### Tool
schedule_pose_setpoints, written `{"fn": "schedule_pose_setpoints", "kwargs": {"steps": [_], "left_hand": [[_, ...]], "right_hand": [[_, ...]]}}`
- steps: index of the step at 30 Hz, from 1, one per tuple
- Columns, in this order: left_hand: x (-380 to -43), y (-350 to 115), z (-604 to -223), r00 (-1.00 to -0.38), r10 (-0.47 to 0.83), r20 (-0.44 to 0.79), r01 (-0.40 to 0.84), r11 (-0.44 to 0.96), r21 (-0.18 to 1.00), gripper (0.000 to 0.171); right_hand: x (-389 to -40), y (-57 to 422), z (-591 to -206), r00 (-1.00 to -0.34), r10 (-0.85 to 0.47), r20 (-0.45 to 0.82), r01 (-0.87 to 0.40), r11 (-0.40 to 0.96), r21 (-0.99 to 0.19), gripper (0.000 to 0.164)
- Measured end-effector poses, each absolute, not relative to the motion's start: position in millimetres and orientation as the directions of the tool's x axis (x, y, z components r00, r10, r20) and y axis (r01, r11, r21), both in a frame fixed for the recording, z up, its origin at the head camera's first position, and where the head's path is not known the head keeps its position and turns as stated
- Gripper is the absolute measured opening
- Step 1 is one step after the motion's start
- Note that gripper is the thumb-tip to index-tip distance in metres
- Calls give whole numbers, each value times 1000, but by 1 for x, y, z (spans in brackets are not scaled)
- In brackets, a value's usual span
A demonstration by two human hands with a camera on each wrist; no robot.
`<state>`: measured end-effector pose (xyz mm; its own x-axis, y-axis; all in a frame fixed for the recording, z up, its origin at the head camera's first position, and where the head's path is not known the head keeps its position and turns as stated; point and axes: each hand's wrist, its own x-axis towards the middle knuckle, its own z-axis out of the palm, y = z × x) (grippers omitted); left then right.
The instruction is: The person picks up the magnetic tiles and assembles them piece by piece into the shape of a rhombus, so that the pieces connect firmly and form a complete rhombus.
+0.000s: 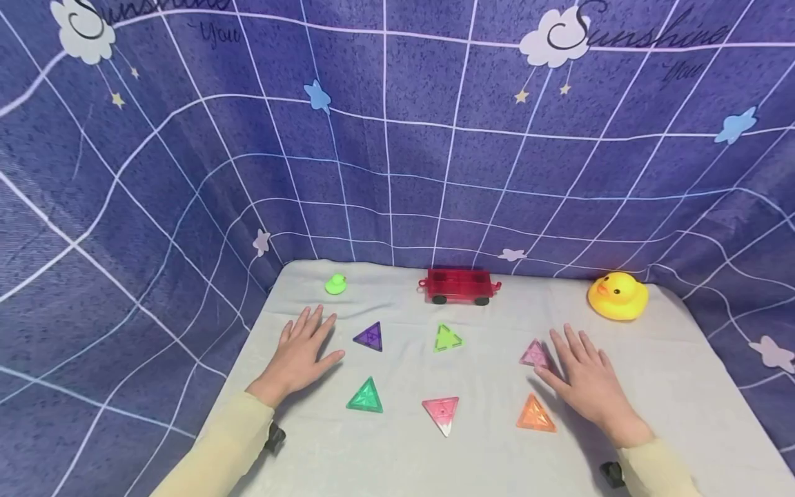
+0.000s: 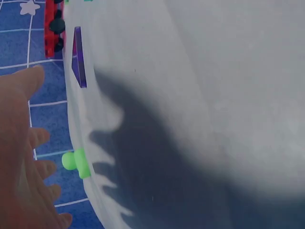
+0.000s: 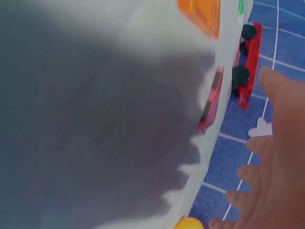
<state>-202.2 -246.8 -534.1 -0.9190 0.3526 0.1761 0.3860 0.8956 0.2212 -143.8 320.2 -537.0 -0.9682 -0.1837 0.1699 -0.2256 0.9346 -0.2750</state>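
My left hand [image 1: 297, 355] is spread flat over the left of the table, holding nothing, its shadow cast on the cloth below. Nearest to it are a purple triangle tile [image 1: 370, 337] and a green triangle tile [image 1: 366, 396]. On the other side, my right hand [image 1: 586, 379] hovers with fingers spread and holds nothing. Its thumb is close to a pale pink triangle tile [image 1: 535, 354], and an orange triangle tile [image 1: 536, 415] lies just nearer the body. Between the hands are a lime triangle tile [image 1: 446, 338] and a pink triangle tile with a white tip [image 1: 442, 413].
Along the back edge stand a small green duck [image 1: 336, 284], a red toy wagon [image 1: 459, 286] with black wheels, and a large yellow duck [image 1: 617, 296]. A pale cloth covers the table [image 1: 484, 459]. Behind it hangs a blue patterned curtain [image 1: 410, 152].
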Motion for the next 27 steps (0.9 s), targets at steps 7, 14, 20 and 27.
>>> {"fn": "schedule_pose_setpoints", "kwargs": {"steps": [7, 14, 20, 27], "left_hand": [[-204, -239, -534, -914, 368, 171, 400, 888, 229, 82], [-208, -226, -537, -906, 383, 178, 417, 879, 230, 81], [-210, -219, -542, -892, 399, 211, 441, 872, 213, 79], [-210, -211, -548, -883, 415, 220, 459, 861, 219, 73]], "right_hand": [[-149, 295, -536, -962, -216, 168, -257, 921, -293, 87], [-156, 269, -535, -960, -248, 132, -276, 920, -280, 89], [-159, 243, -541, -939, -289, 186, -334, 897, -291, 87], [-160, 216, -548, -924, -326, 200, -372, 885, -280, 86]]}}
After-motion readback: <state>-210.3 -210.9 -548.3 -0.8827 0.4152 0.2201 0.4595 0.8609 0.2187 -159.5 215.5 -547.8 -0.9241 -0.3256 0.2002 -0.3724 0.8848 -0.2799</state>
